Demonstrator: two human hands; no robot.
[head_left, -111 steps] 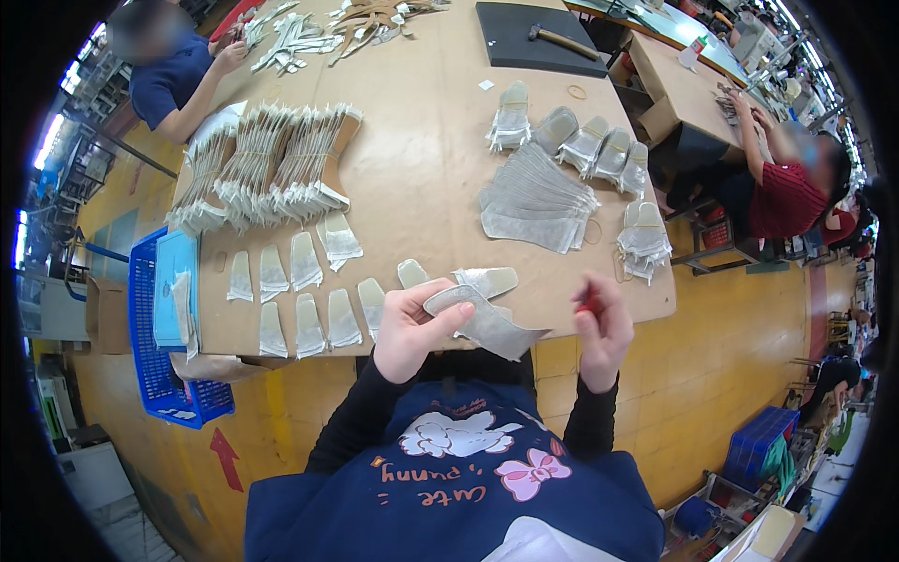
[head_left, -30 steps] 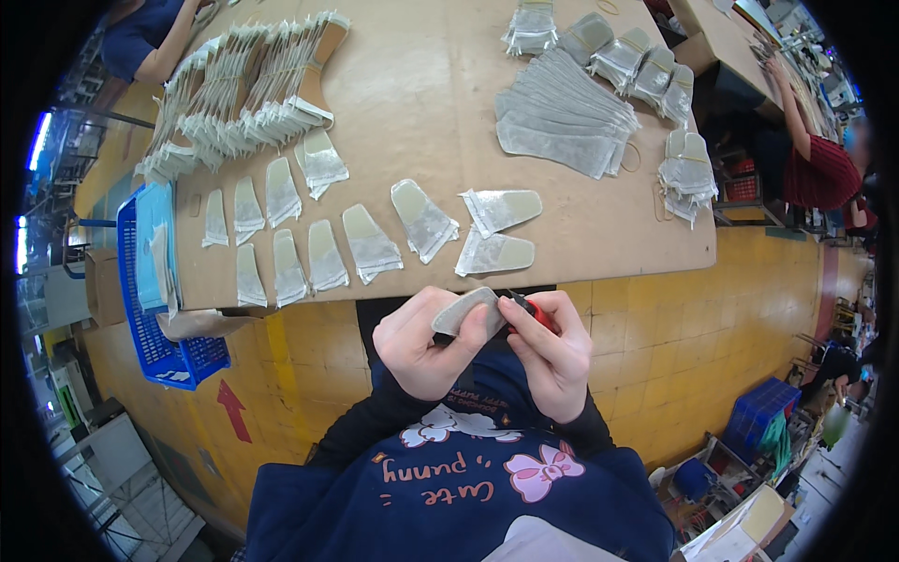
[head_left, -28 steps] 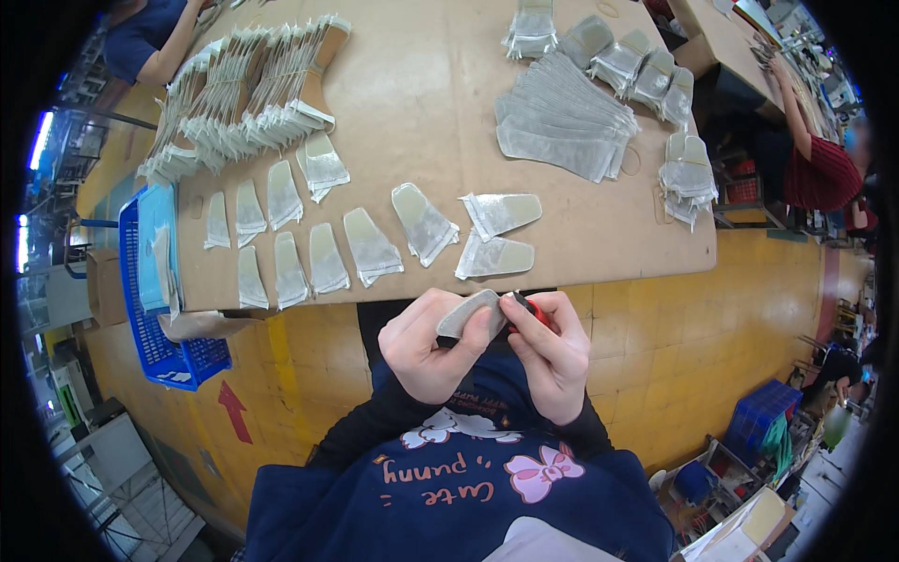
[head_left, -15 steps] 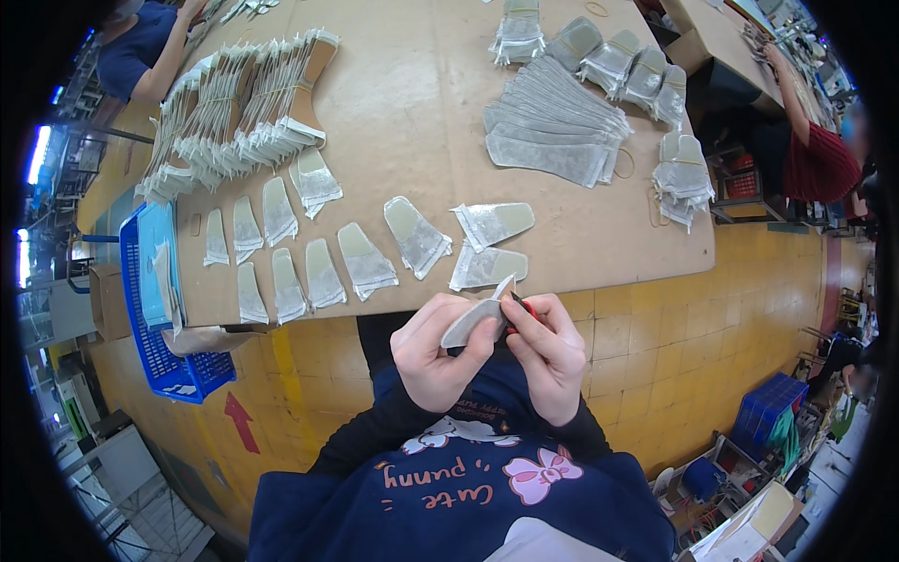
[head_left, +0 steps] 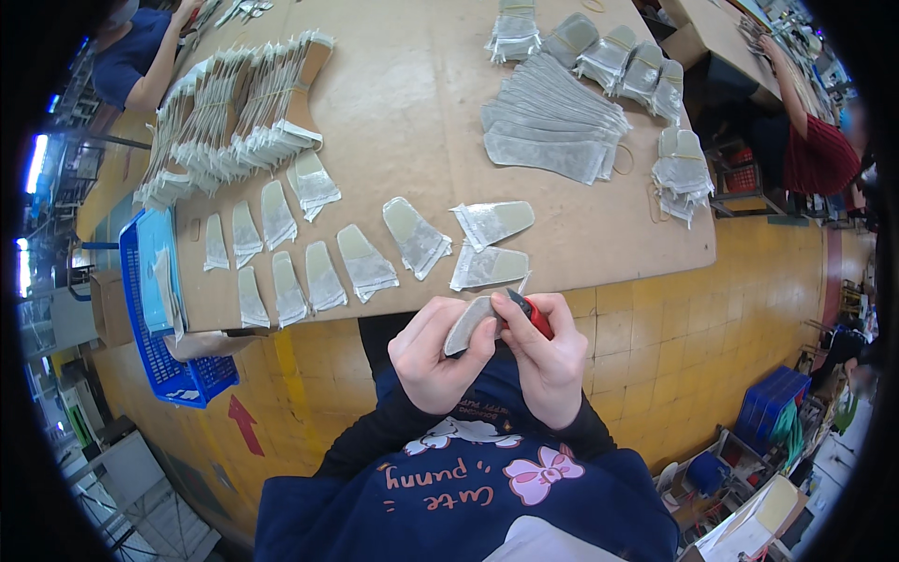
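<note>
Just off the table's front edge, my left hand [head_left: 433,354] pinches a grey, tapered fabric pad [head_left: 464,328] between thumb and fingers. Close against it, my right hand [head_left: 551,363] is wrapped round a small red-handled cutter [head_left: 538,320] with a dark tip. The right thumb and fingertips meet the pad's right end. Part of the cutter is hidden by the fingers, so its exact kind does not show. Beyond the hands, two similar pads with pale rounded ends lie on the table, the nearer one [head_left: 487,268] just above my fingertips.
Several small pads [head_left: 323,273] lie in rows at the table's left front. Bundled pads [head_left: 267,103] stand behind them; fanned grey pieces [head_left: 552,131] lie at right. A blue basket [head_left: 201,379] hangs beside the left edge. Co-workers sit left [head_left: 136,61] and right [head_left: 819,155].
The cutter has turned in my right hand, so more of its red handle and dark tip shows. The pad has tilted more upright, and the pale strip at its top has shifted right.
</note>
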